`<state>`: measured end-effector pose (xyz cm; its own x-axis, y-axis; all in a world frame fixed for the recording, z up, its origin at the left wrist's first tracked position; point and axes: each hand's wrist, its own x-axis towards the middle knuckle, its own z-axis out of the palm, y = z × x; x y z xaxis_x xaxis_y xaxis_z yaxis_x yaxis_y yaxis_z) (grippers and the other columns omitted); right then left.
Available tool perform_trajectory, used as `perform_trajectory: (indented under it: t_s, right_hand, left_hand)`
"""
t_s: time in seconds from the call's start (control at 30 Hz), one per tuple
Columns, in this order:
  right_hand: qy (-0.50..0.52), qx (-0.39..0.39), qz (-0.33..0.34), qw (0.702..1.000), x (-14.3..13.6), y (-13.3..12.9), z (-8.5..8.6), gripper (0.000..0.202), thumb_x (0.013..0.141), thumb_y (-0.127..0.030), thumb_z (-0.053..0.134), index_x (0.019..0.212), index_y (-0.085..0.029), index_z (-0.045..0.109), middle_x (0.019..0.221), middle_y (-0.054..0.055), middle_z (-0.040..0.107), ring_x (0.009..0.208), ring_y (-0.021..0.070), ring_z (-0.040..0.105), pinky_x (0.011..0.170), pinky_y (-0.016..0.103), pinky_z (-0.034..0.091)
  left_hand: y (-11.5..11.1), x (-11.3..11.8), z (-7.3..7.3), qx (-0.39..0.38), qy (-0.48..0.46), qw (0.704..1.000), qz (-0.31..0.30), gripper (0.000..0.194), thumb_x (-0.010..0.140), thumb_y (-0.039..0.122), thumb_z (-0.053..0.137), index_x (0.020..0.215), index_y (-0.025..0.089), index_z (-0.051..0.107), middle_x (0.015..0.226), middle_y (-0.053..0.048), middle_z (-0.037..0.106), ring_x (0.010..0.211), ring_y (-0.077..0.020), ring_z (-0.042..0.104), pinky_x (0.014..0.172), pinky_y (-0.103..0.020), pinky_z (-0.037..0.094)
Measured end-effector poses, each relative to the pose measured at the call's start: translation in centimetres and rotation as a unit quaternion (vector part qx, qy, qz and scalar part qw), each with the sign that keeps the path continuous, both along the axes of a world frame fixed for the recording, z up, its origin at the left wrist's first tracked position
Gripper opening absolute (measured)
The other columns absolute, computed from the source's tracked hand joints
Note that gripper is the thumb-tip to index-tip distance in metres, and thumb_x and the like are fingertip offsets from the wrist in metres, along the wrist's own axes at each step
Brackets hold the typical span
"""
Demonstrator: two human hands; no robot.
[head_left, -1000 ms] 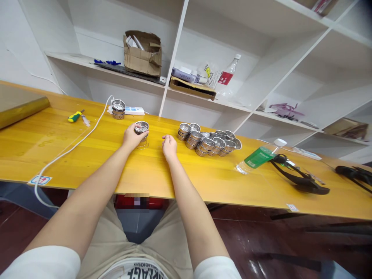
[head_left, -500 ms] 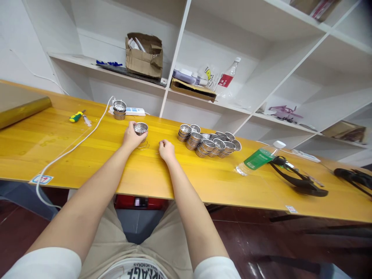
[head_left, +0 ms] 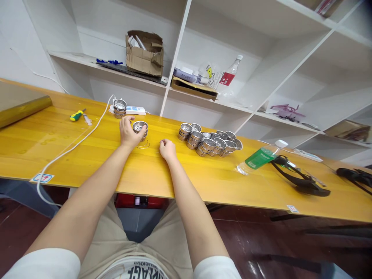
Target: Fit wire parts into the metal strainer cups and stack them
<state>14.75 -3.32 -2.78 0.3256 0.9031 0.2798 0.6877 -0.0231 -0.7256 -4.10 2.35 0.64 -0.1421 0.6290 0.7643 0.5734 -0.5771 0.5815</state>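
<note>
- My left hand [head_left: 130,132] spreads wide at a stack of silvery, perforated round metal cups [head_left: 138,125] on the yellow wooden table [head_left: 151,174], thumb at the rim.
- My right hand [head_left: 167,149] is bunched narrow, apart from the stack; I cannot tell whether it pinches anything.
- I judge a light, level touch best, to avoid tipping the cups.
- My white shirt [head_left: 136,268] reads "DELICIOUS"; the clear plastic bottle [head_left: 243,168] has a green label [head_left: 259,157], too small to read.

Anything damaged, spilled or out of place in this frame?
The cardboard box on the shelf looks damaged: its front rim is ragged. Faint blotches on the left part of the table could be stains or glare; I can't tell which. The metal cups by the left hand show nothing odd.
</note>
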Motion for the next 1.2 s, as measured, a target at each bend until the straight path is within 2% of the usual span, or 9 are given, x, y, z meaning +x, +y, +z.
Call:
perform_trajectory:
  t_s: [0.1, 0.2, 0.3, 0.37, 0.5, 0.7, 0.87, 1.03, 1.2]
  right_hand:
    - [-0.019, -0.016, -0.005, 1.000, -0.1, -0.3, 0.5, 0.023, 0.100, -0.026, 0.053, 0.095, -0.021, 0.075, 0.079, 0.008, 0.074, 0.086, 0.0257, 0.069, 0.085, 0.034, 0.049]
    - [-0.040, -0.035, -0.006, 0.999, -0.2, -0.7, 1.0, 0.027, 0.102, -0.026, 0.050, 0.101, -0.020, 0.075, 0.089, 0.009, 0.077, 0.093, 0.0250, 0.070, 0.088, 0.032, 0.049]
    - [-0.051, -0.050, -0.006, 0.997, -0.3, -0.9, 1.4, 0.030, 0.103, -0.028, 0.047, 0.107, -0.020, 0.076, 0.097, 0.010, 0.079, 0.099, 0.0244, 0.071, 0.092, 0.030, 0.049]
    - [-0.055, -0.056, -0.008, 0.997, -0.3, -1.0, 1.5, 0.030, 0.104, -0.028, 0.047, 0.108, -0.019, 0.076, 0.099, 0.010, 0.079, 0.101, 0.0244, 0.072, 0.093, 0.030, 0.049]
    - [-0.061, -0.055, -0.012, 0.997, -0.3, -0.9, 1.5, 0.031, 0.103, -0.027, 0.048, 0.109, -0.019, 0.076, 0.105, 0.011, 0.080, 0.103, 0.0245, 0.072, 0.094, 0.030, 0.050]
    - [-0.055, -0.060, -0.020, 0.997, -0.2, -0.9, 1.5, 0.032, 0.104, -0.028, 0.047, 0.110, -0.018, 0.077, 0.107, 0.012, 0.079, 0.104, 0.0255, 0.072, 0.093, 0.031, 0.050]
    - [-0.059, -0.064, -0.019, 0.996, -0.2, -1.0, 1.7, 0.032, 0.103, -0.028, 0.047, 0.109, -0.019, 0.077, 0.107, 0.012, 0.079, 0.104, 0.0265, 0.071, 0.092, 0.032, 0.050]
    - [-0.068, -0.064, -0.019, 0.995, -0.3, -1.1, 1.7, 0.032, 0.103, -0.028, 0.047, 0.108, -0.018, 0.077, 0.107, 0.012, 0.079, 0.105, 0.0262, 0.071, 0.092, 0.032, 0.050]
    - [-0.067, -0.063, -0.017, 0.996, -0.3, -1.0, 1.6, 0.031, 0.103, -0.029, 0.047, 0.107, -0.019, 0.077, 0.106, 0.011, 0.079, 0.103, 0.0255, 0.071, 0.093, 0.031, 0.050]
  left_hand:
    - [-0.7, 0.0, 0.7, 0.012, 0.033, 0.999, -0.014, 0.033, 0.079, 0.045, 0.075, 0.090, 0.022, 0.053, 0.090, -0.005, 0.062, 0.088, -0.0229, 0.061, 0.088, -0.037, 0.051]
    - [-1.2, 0.7, 0.5, 0.019, 0.101, 0.994, -0.048, 0.041, 0.078, 0.050, 0.074, 0.069, 0.024, 0.044, 0.064, 0.002, 0.051, 0.063, -0.0159, 0.051, 0.067, -0.031, 0.043]
    - [-1.5, 1.9, -0.1, 0.006, 0.189, 0.979, -0.080, 0.049, 0.082, 0.050, 0.067, 0.056, 0.024, 0.035, 0.050, 0.003, 0.039, 0.053, -0.0145, 0.041, 0.058, -0.032, 0.032]
    - [-1.6, 2.6, -0.4, -0.017, 0.245, 0.963, -0.115, 0.048, 0.088, 0.043, 0.058, 0.052, 0.023, 0.034, 0.047, 0.001, 0.040, 0.051, -0.0152, 0.040, 0.058, -0.033, 0.029]
    - [-1.8, 2.9, -0.6, -0.061, 0.310, 0.934, -0.168, 0.042, 0.091, 0.031, 0.049, 0.051, 0.023, 0.037, 0.049, -0.002, 0.049, 0.052, -0.0162, 0.042, 0.060, -0.034, 0.031]
    - [-1.2, 0.6, 0.2, -0.133, 0.296, 0.940, -0.106, 0.031, 0.089, 0.041, 0.057, 0.064, 0.022, 0.058, 0.062, -0.004, 0.063, 0.059, -0.0189, 0.054, 0.058, -0.033, 0.033]
    - [-0.9, 0.1, 0.5, -0.199, 0.355, 0.907, -0.103, 0.026, 0.086, 0.045, 0.063, 0.078, 0.022, 0.074, 0.083, -0.008, 0.078, 0.078, -0.0257, 0.069, 0.065, -0.034, 0.044]
    - [-1.1, 0.5, 0.5, -0.217, 0.411, 0.879, -0.107, 0.036, 0.077, 0.053, 0.074, 0.097, 0.024, 0.081, 0.103, -0.010, 0.081, 0.096, -0.0339, 0.073, 0.075, -0.039, 0.052]
    - [-1.2, 0.6, 0.6, -0.243, 0.404, 0.875, -0.112, 0.023, 0.081, 0.042, 0.073, 0.095, 0.026, 0.082, 0.101, -0.006, 0.082, 0.099, -0.0316, 0.074, 0.077, -0.038, 0.053]
